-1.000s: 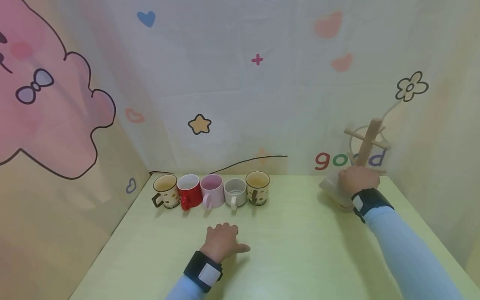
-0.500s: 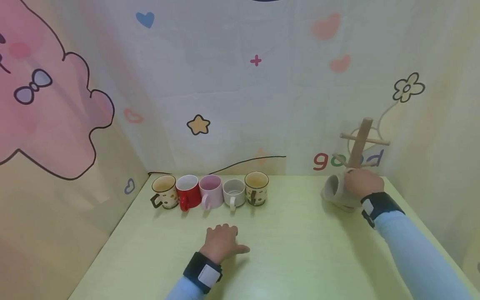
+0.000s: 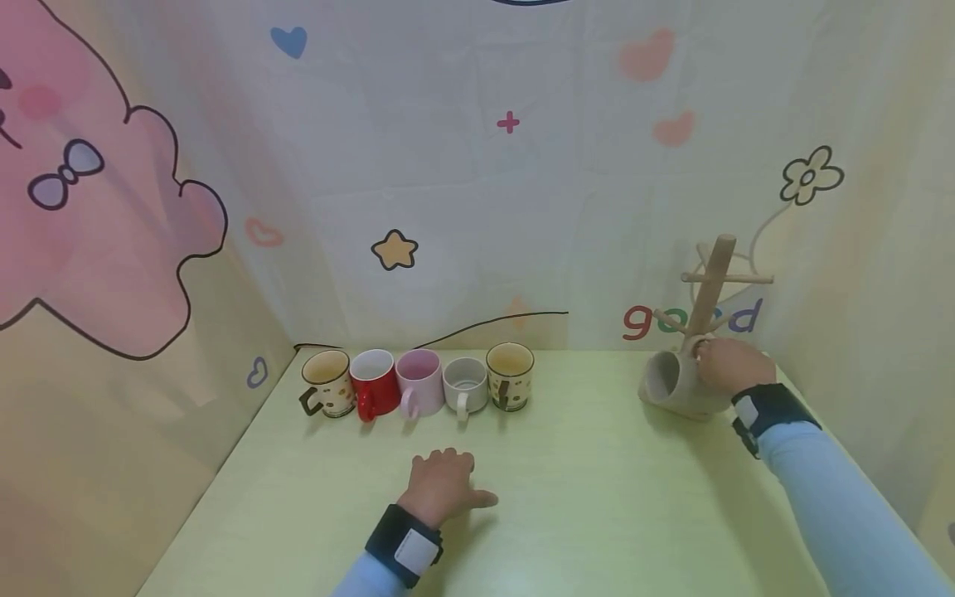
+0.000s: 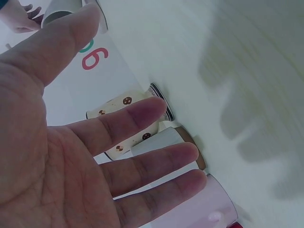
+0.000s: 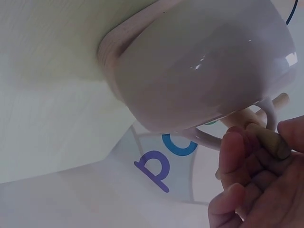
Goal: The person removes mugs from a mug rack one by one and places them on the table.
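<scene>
My right hand [image 3: 734, 367] holds the handle of a pale grey mug [image 3: 671, 377] at a low peg of the wooden mug tree [image 3: 712, 286]. The mug lies sideways, its mouth facing left. In the right wrist view, curled fingers [image 5: 232, 147] hide part of the mug handle [image 5: 204, 137], and the peg [image 5: 273, 142] shows between them and the thumb. My left hand [image 3: 440, 487] is held over the table with its fingers spread, holding nothing. The left wrist view shows its palm [image 4: 57, 175] in front of several mugs.
Along the back edge of the table [image 3: 582, 497] stand a patterned mug [image 3: 332, 383], a red mug [image 3: 376, 383], a pink mug [image 3: 423, 385], a small white mug [image 3: 467, 385] and another patterned mug [image 3: 511, 380]. A printed curtain [image 3: 448, 166] hangs behind.
My right hand has shifted slightly right and the grey mug's mouth has turned to the left. The mug tree leans less and looks steadier. The left hand has stayed in place.
</scene>
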A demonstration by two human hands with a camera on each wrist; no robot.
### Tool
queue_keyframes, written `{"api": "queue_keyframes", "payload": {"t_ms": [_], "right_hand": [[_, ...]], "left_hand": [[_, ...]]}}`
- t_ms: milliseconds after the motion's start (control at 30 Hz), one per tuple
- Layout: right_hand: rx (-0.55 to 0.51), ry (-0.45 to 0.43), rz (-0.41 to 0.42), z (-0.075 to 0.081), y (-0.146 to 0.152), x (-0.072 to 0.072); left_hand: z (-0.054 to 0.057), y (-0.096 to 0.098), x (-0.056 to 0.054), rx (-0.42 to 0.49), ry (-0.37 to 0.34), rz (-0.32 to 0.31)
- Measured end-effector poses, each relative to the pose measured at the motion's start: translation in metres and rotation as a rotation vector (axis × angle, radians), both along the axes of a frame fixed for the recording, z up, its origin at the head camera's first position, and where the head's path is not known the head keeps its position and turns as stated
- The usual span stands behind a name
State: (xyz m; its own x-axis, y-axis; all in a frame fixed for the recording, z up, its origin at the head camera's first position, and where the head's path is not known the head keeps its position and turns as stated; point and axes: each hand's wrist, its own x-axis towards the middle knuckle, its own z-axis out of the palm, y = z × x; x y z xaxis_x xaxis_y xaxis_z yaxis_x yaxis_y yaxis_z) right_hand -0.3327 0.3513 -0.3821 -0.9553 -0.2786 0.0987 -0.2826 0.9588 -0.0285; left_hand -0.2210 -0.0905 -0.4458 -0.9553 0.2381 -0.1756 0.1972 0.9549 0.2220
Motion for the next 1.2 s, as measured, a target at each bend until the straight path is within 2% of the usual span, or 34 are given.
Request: {"api": "queue_keyframes", "payload": {"t_ms": [100, 200, 467, 533, 733, 967, 1200], "right_hand": [[-0.109, -0.038, -0.073, -0.001, 0.004, 0.000], [-0.159, -0.060, -0.108, 0.000, 0.006, 0.002], [-0.040, 0.024, 0.010, -0.005, 0.013, -0.001], [-0.039, 0.015, 0.004, -0.003, 0.013, 0.001], [-0.098, -0.044, -0.070, 0.005, 0.009, 0.007], [-0.227, -0.108, -0.184, 0.001, 0.011, 0.004], [-0.251, -0.129, -0.258, 0.000, 0.009, 0.008]], "left_hand": [[0.000, 0.000, 0.001, 0.004, -0.003, 0.002], [0.001, 0.001, 0.001, 0.005, -0.004, 0.001], [-0.001, 0.001, 0.000, 0.006, -0.006, -0.004], [-0.002, 0.001, 0.000, 0.005, -0.008, -0.003], [-0.002, 0.002, 0.000, 0.005, -0.007, -0.006], [-0.004, 0.002, -0.001, 0.008, -0.005, -0.009], [-0.005, 0.002, -0.001, 0.003, -0.008, -0.012]]}}
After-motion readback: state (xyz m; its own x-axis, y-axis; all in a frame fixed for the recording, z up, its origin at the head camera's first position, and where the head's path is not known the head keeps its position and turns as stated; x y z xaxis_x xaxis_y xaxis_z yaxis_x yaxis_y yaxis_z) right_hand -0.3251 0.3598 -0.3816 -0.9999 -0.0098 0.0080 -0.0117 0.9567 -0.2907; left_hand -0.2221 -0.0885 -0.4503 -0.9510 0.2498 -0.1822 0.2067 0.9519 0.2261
